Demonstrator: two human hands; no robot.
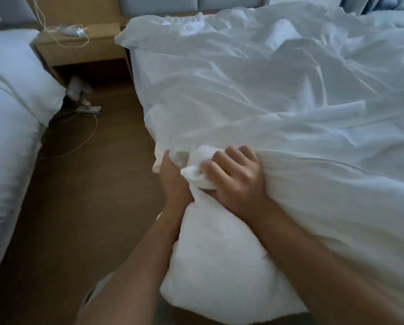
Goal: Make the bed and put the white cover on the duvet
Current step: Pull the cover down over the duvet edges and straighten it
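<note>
Two hands: left hand (172, 178) grips one white cover (266, 90); right hand (237, 184) fingers (216, 171) clutch one duvet (215, 254) (bunched corner).

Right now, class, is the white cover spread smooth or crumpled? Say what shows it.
Crumpled: the white cover lies in creases and folds all over; the left hand and right hand grip its bunched near edge.
</note>
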